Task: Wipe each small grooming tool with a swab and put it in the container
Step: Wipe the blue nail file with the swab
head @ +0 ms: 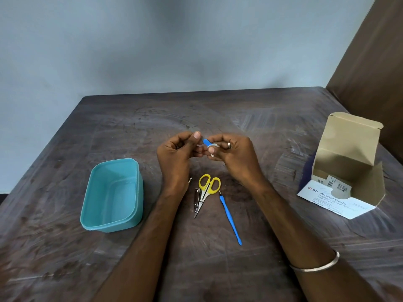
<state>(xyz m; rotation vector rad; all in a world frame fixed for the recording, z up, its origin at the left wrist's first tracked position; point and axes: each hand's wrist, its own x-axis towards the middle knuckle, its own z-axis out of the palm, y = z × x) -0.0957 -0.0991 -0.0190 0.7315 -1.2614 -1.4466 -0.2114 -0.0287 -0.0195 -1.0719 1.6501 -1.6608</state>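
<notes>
I see a dark scuffed worktop. On it: teal container at nine o'clock, yellow scissors, nail clipper and blue tool at centre, open swab box at three.

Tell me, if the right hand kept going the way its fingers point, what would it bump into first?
Probably the left hand. The right hand points leftward at it, pinching a white swab around a small blue tool between them.
</notes>
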